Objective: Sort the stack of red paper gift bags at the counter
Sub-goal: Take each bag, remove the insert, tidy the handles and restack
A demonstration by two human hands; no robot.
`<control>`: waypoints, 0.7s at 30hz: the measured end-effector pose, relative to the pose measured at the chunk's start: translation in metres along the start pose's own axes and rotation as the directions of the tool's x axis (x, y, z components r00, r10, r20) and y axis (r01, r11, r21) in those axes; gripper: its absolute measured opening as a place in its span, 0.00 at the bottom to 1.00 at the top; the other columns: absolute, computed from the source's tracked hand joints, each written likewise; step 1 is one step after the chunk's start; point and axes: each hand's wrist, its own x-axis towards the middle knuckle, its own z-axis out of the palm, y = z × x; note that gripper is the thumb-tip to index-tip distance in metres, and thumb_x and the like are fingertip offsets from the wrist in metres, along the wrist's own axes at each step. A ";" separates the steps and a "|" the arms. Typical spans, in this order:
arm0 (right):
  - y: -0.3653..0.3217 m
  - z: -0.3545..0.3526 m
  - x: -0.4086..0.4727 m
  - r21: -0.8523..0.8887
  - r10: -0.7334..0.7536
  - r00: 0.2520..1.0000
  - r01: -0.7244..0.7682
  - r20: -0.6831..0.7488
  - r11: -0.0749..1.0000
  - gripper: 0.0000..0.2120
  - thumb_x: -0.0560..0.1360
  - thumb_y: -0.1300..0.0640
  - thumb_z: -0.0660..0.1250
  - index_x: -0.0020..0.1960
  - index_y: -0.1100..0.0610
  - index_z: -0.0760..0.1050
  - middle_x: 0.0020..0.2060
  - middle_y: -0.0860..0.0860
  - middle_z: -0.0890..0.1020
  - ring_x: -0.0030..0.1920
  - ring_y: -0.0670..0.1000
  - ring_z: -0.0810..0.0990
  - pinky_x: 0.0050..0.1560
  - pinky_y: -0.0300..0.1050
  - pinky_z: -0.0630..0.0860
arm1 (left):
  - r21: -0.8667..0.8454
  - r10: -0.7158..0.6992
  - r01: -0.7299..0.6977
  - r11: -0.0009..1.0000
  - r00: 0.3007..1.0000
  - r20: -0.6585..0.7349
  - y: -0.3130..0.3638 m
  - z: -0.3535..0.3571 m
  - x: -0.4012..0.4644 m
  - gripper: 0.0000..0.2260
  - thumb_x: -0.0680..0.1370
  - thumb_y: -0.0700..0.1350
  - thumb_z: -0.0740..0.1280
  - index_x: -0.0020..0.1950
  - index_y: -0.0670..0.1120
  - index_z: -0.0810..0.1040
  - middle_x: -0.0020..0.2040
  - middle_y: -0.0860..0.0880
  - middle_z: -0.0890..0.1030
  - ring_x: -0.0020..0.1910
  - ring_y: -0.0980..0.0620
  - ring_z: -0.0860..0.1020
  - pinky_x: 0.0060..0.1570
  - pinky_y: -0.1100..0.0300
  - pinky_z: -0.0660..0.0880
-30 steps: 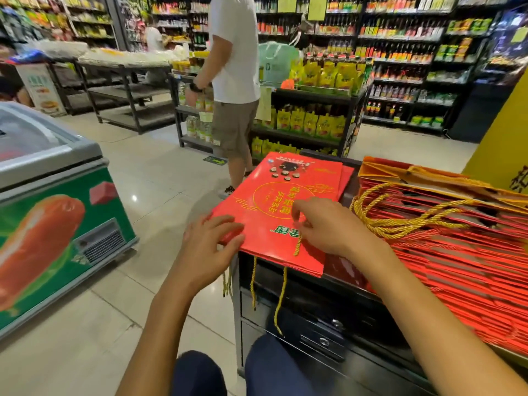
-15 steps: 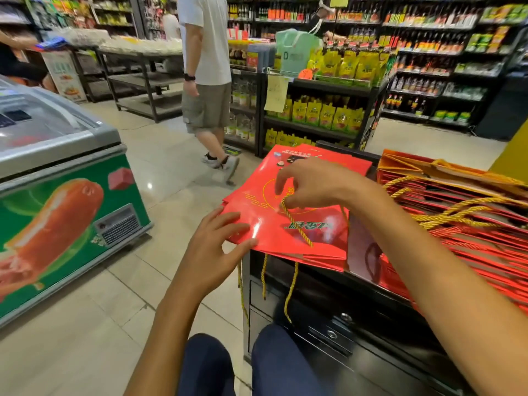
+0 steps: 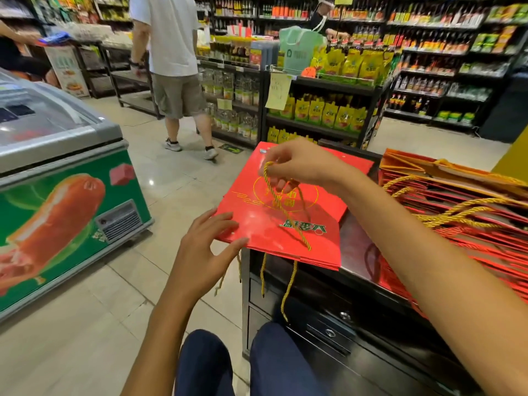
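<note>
Now the right hand (image 3: 297, 164), moved toward 12 o'clock, pinches the gold twisted cord handle (image 3: 281, 201) above the small stack of flat red paper gift bags (image 3: 274, 224); the left hand (image 3: 204, 252), fingers spread, steadies the stack's 9 o'clock corner. Handle tidying is under way.

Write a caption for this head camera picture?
Right hand lifts a gold cord off red gift bags on the counter.

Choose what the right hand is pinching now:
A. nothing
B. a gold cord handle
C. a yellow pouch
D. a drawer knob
B: the right hand curls its fingers round the gold cord handle, lifted above the top red bag.
</note>
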 end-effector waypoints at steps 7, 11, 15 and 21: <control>0.042 0.018 0.021 -0.318 0.081 0.981 -0.020 0.179 0.948 0.17 0.72 0.55 0.79 0.59 0.51 0.82 0.52 0.51 0.84 0.51 0.51 0.82 0.52 0.47 0.78 | -0.009 -0.030 0.030 1.000 0.999 0.014 0.002 0.000 -0.010 0.16 0.77 0.60 0.70 0.63 0.58 0.82 0.68 0.64 0.76 0.75 0.66 0.64 0.71 0.57 0.63; 0.050 0.012 0.011 -0.505 -0.005 0.996 -0.039 -0.086 0.862 0.16 0.72 0.55 0.76 0.59 0.52 0.82 0.51 0.50 0.80 0.54 0.53 0.79 0.49 0.45 0.74 | -0.012 -0.033 0.033 0.999 0.999 0.010 0.001 0.001 -0.010 0.17 0.77 0.59 0.70 0.64 0.57 0.82 0.69 0.65 0.75 0.75 0.68 0.63 0.70 0.60 0.61; 0.050 0.008 -0.006 -0.622 0.212 0.970 -0.240 -0.120 0.745 0.21 0.75 0.41 0.72 0.39 0.59 0.77 0.35 0.54 0.81 0.35 0.55 0.80 0.34 0.48 0.75 | -0.051 -0.055 0.055 0.997 0.999 0.003 0.002 0.001 -0.012 0.19 0.77 0.59 0.70 0.66 0.57 0.80 0.70 0.64 0.74 0.75 0.66 0.64 0.72 0.58 0.62; 0.060 0.013 -0.012 -0.348 0.324 0.943 -0.281 0.070 0.894 0.08 0.74 0.59 0.75 0.41 0.64 0.83 0.33 0.57 0.86 0.32 0.55 0.86 0.33 0.47 0.83 | -0.076 -0.051 0.051 0.996 0.999 0.001 0.001 -0.007 -0.015 0.17 0.78 0.58 0.71 0.66 0.56 0.80 0.71 0.61 0.76 0.72 0.62 0.71 0.72 0.48 0.72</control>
